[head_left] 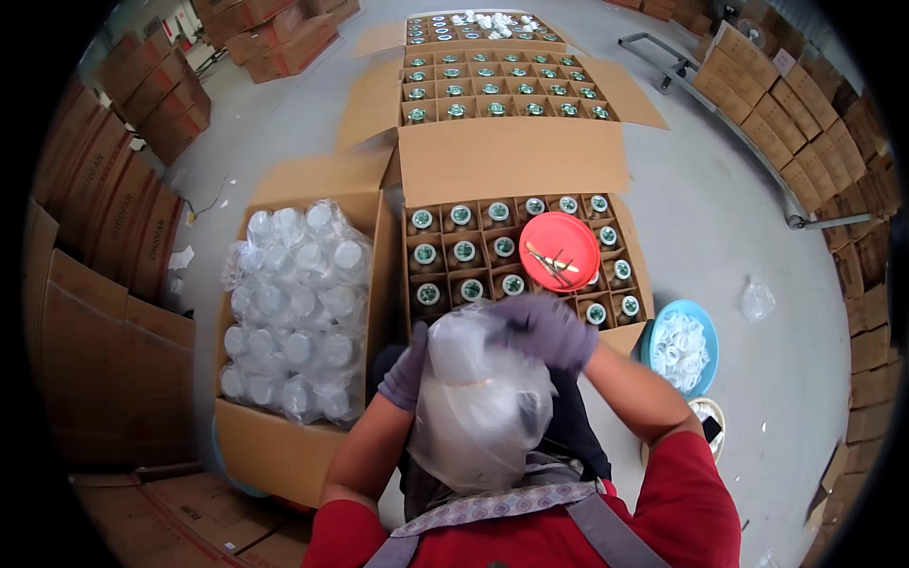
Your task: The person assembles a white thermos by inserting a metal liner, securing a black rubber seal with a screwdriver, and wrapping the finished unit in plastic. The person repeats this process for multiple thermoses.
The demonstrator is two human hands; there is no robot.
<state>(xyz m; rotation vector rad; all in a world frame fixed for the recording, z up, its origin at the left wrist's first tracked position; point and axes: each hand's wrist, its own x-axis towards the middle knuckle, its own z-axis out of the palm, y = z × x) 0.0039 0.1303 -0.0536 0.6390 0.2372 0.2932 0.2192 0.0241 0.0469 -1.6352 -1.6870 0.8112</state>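
Observation:
A cloudy clear plastic bag (483, 417), bulging, is in front of my chest; something pale and round shows through its top, but I cannot make out what. My left hand (405, 375), in a purple-grey glove, is closed on the bag's left side. My right hand (554, 333), gloved alike and blurred, has its fingers curled at the bag's top right. Just beyond my hands is a divided carton (630, 284) of jars with green-and-white lids (464, 251). On its right part lies a red round tray (579, 237) with tweezers and thin metal tools (557, 263).
At left, an open carton (275, 464) holds plastic-wrapped clear containers (298, 303). On the right are a blue basin (710, 327) of white rings and a white bucket (720, 445) with a dark phone-like object. More divided cartons (502, 71) line up ahead. Stacked boxes (95, 350) flank both sides.

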